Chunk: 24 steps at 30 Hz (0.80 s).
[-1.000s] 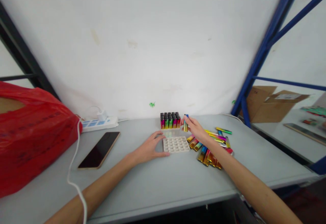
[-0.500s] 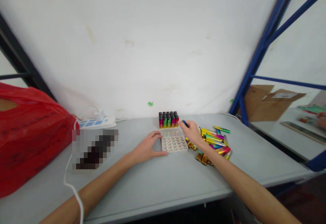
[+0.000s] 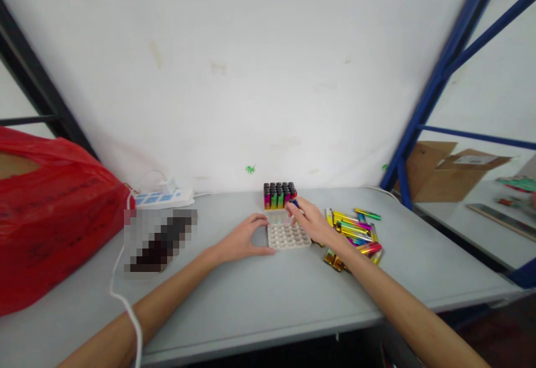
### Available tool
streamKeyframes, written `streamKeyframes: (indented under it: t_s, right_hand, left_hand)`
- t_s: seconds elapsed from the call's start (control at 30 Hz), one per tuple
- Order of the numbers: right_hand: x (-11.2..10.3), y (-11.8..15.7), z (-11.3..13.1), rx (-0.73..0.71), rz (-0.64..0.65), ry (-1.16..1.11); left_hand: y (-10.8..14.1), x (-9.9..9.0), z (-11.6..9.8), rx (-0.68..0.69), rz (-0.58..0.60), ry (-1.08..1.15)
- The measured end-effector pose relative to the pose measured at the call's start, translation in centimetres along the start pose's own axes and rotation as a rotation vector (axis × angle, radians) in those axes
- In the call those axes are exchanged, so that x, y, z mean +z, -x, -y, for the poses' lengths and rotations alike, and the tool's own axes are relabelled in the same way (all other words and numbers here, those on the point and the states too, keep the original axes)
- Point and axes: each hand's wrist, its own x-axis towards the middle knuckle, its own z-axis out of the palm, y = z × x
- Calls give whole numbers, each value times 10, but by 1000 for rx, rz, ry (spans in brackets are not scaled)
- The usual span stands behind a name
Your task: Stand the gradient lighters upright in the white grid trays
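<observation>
A white tray (image 3: 288,237) with rows of holes lies flat on the table. My left hand (image 3: 243,238) grips its left end, thumb along the near corner and fingers at the far corner. Over the tray's far edge, my right hand (image 3: 309,220) is closed around what looks like a dark blue lighter (image 3: 295,203), mostly hidden by the fingers. Just behind stands a block of upright lighters (image 3: 277,199) with black tops and multicoloured bodies. To the right of my right hand lies a loose pile of shiny metallic-coloured lighters (image 3: 354,228), partly covered by my forearm.
On the left are a red plastic bag (image 3: 62,217), a white power strip (image 3: 167,197) and a white cable (image 3: 121,298) crossing my left forearm. A pixelated dark object lies nearby. Blue rack posts (image 3: 422,100) and a cardboard box (image 3: 444,175) stand at right.
My right hand has moved slightly left and down, from beside the lighter block to over the tray's far edge. My left hand keeps its hold. The view has shifted slightly.
</observation>
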Motion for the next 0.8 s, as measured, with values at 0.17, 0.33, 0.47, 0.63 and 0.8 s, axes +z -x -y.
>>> streamKeyframes:
  t_s: [0.17,0.33,0.47,0.63,0.8]
  right_hand:
    - [9,-1,1,-71,92,282]
    - [20,-4,-6,-65,171,246]
    - [32,-6,-12,-74,219,294]
    - [48,-12,-11,-87,210,424]
    - [38,-11,-6,-155,203,530]
  left_hand:
    - [-1,0,1,-32,-31,20]
    - [-1,0,2,-35,-37,40]
    - [-2,-1,3,-35,-7,50]
    - [-3,-2,4,-30,14,37]
    - [-2,-2,3,-37,15,13]
